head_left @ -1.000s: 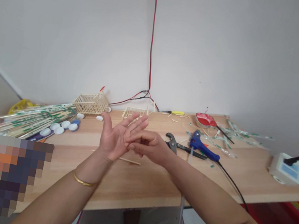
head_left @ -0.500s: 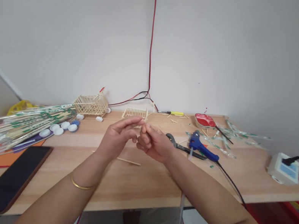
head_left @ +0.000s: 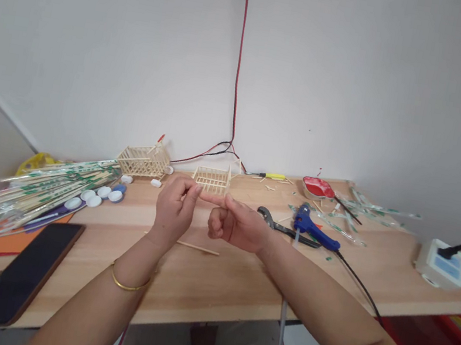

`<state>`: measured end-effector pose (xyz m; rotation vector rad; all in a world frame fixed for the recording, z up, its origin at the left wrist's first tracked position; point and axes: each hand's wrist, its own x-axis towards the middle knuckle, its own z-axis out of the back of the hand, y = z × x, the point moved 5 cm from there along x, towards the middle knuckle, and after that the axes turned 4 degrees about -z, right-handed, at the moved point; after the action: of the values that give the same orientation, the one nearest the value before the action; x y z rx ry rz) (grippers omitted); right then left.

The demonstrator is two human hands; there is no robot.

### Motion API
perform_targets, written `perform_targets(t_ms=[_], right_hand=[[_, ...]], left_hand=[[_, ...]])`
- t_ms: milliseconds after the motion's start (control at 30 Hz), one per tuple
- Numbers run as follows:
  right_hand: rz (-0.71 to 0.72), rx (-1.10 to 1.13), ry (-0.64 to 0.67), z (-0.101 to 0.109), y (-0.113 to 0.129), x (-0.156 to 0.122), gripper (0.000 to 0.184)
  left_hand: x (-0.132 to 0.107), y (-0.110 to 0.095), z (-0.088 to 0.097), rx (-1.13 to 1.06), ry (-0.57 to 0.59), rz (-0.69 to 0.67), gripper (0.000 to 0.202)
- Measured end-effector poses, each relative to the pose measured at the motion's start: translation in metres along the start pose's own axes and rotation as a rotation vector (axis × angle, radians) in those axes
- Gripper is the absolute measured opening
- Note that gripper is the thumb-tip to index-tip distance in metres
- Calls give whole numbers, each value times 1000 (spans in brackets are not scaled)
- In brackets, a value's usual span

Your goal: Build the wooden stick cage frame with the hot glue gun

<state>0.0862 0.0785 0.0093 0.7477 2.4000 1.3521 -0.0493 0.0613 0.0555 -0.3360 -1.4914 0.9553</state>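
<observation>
My left hand is closed, its thumb and bent forefinger pinching at the tip of my right forefinger. My right hand has that forefinger stretched out to the left, while its other fingers curl inward; I see nothing held in it. Anything tiny between the touching fingertips is too small to make out. Both hands are above the table, over a thin wooden stick. Just behind them is a small frame of glued sticks. A fuller cart-shaped stick basket stands to the left.
Right of my hands lie black-handled scissors and a blue glue gun, with a red paint dish behind. Wrapped sticks, white caps and a phone lie left. A power socket sits far right.
My left hand's spread fingers have closed into a pinch and drawn slightly lower. My right forefinger has straightened out of a pinch towards the left hand. The view has shifted slightly.
</observation>
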Motion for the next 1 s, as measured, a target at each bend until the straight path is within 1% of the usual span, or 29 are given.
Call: perform_targets(t_ms=[133, 200, 267, 367, 433, 500, 567, 667, 700, 767, 867, 1000], right_hand=[[87, -78, 6, 4, 6, 0, 47], [106, -115, -2, 7, 7, 0, 48], [113, -159, 5, 9, 8, 0, 50], [128, -257, 13, 10, 7, -1, 53], [146, -344, 1, 10, 7, -2, 53], [149, -431, 10, 10, 7, -3, 53], [154, -472, 36, 9, 8, -4, 52], [205, -388, 24, 11, 14, -5, 50], [222, -343, 6, 12, 16, -6, 48], [233, -276, -24, 14, 19, -6, 47], [233, -249, -40, 13, 22, -7, 47], [217, -259, -6, 12, 21, -6, 48]], left_hand=[[-1, -1, 0, 178, 23, -133, 24], [-2, -4, 1, 223, 16, -211, 27], [-3, -8, 0, 240, 33, -293, 24], [-6, -14, -9, 269, 129, -393, 12], [-8, -16, -15, 303, 186, -418, 10], [-7, -14, -16, 335, 201, -400, 12], [-3, -9, -12, 363, 167, -331, 18], [3, 4, 0, 329, 80, -155, 29], [4, 8, 2, 298, 71, -101, 31], [4, 12, 2, 243, 91, -28, 35], [0, 11, -5, 227, 165, -9, 36], [-7, 3, -17, 311, 261, -102, 32]])
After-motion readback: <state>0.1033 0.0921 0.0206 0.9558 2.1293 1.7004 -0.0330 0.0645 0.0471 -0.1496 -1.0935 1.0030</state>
